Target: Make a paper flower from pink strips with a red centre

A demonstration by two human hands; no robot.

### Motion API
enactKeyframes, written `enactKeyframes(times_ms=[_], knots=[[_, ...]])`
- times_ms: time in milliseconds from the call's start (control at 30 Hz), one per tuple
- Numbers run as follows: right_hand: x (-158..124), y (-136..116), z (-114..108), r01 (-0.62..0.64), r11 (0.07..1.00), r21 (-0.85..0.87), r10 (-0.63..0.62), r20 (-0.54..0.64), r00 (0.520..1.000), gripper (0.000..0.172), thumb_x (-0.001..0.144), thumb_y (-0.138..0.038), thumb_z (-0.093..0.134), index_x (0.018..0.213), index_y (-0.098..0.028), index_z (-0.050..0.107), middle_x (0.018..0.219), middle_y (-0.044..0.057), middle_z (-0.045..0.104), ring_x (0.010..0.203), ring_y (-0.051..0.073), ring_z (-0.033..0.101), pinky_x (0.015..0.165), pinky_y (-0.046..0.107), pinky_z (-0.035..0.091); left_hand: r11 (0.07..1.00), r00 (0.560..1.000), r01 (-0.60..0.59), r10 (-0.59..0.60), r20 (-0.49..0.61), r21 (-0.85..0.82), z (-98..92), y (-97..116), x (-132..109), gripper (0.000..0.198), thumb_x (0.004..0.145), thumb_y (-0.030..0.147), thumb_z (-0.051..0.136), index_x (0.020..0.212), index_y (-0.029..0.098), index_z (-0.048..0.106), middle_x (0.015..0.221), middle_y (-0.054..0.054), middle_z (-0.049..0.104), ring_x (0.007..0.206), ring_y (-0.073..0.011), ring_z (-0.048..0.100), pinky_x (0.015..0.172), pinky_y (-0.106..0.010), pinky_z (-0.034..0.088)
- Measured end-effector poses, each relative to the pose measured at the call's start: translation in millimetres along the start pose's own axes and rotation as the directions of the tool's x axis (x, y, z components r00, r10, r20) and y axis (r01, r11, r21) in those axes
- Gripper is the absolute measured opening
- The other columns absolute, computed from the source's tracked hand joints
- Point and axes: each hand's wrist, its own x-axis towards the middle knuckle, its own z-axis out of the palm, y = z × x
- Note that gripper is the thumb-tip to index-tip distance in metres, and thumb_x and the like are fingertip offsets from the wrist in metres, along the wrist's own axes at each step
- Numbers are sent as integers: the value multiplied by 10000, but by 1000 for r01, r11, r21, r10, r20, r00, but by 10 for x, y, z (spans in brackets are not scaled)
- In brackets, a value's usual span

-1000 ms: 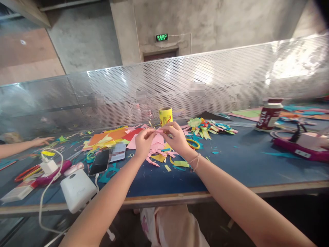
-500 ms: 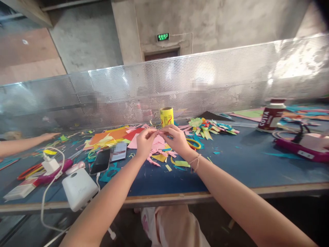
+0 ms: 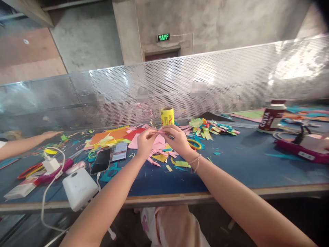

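My left hand (image 3: 145, 143) and my right hand (image 3: 178, 140) meet above the middle of the paper heap, fingertips pinched close together. Between them shows a small piece of pink paper (image 3: 160, 131), partly hidden by the fingers. Under and around both hands lie pink paper scraps (image 3: 157, 143) and a yellow-brown scrap (image 3: 159, 157). Scissors with a yellow handle (image 3: 197, 144) rest just right of my right hand. Behind the hands stands a yellow printed roll (image 3: 167, 116).
Colourful paper flowers (image 3: 203, 127) lie right of the roll. Farther right are a Costa bottle (image 3: 271, 116) and a purple power strip (image 3: 293, 149). At left are two phones (image 3: 100, 161), a white power bank (image 3: 80, 188) and cables. Another person's arm (image 3: 28, 142) reaches in from the left.
My hands stay almost in place, with only slight finger movement at the pink paper. The other person's arm at the left has shifted a little to the right.
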Motion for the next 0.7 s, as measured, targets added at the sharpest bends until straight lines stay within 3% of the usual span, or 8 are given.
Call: enactKeyframes(times_ms=[267,500,700], knots=[[14,13,-12,94,993,-70,-96,-29,995,116,813,-188,544,858,-219,646,908,55,656,877,161,619,797,341,527,1000,1000,-9,9,-24,5,-7,31,-3,124,715,280,636,757,164,653,770,-42,671,738,-160,634,733,-305,503],[8,-22,-12,67,997,-45,-68,-13,998,96,816,-224,551,861,-225,637,904,49,658,863,164,620,776,338,533,999,1000,-7,7,0,-33,-2,56,-4,129,694,284,660,750,169,653,749,-34,671,722,-157,637,718,-303,510],[3,-31,-4,45,999,-27,-45,2,999,117,827,-211,529,876,-224,634,887,51,650,841,162,613,738,325,536,997,997,-72,72,-4,-6,-7,7,-2,135,701,270,656,794,174,679,828,-58,678,782,-168,638,745,-325,515]])
